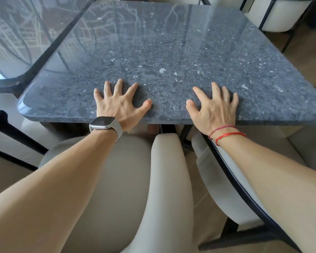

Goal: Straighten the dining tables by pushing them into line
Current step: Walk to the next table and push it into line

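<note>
A square dining table (162,52) with a dark grey speckled stone top fills the middle of the head view. My left hand (120,105) lies flat on the top near its front edge, fingers spread and straight. My right hand (215,106) rests flat beside it, a hand's width to the right, fingers also spread. A second glossy dark table (16,33) stands at the left; a narrow dark gap runs between the two tops, wider toward me.
A beige upholstered chair (108,179) sits directly under my arms at the front edge. Another black-framed chair (235,189) stands to its right. White chairs (274,15) line the far right side. A black chair arm (0,123) shows at the left.
</note>
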Tool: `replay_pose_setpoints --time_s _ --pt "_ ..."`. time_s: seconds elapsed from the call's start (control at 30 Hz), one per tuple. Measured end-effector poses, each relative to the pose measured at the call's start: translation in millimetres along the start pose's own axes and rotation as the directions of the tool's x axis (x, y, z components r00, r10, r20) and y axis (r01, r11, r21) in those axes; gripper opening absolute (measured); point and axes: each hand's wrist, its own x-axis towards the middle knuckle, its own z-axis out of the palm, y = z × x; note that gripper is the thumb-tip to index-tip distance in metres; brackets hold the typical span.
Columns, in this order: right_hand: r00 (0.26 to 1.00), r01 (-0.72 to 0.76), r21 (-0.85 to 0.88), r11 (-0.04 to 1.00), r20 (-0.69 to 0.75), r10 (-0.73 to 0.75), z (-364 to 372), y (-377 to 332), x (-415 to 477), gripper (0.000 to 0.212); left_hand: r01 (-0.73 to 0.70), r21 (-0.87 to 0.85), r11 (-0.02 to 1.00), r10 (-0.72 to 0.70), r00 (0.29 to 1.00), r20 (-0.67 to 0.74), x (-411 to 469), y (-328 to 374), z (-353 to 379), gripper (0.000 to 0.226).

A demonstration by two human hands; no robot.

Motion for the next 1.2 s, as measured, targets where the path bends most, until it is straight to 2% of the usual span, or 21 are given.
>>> replay_pose_setpoints --time_s 0.1,0.27,1.2 --pt "1.0 -0.024 0.005 1.0 0.015 0.024 3 0 2 0.063 -0.014 0.01 1.0 0.014 0.996 -0.092 2 0 6 0.08" --pt "0.999 -0.025 0.016 1.0 -0.026 0.025 5 0 2 0.063 -0.023 -0.004 1.0 0.022 0.989 -0.148 2 1 9 0.076" --pt "1.0 0.0 0.017 1.0 -0.008 0.0 8 -1 12 0.066 -0.034 0.02 0.999 0.036 0.993 -0.117 15 1 6 0.081"
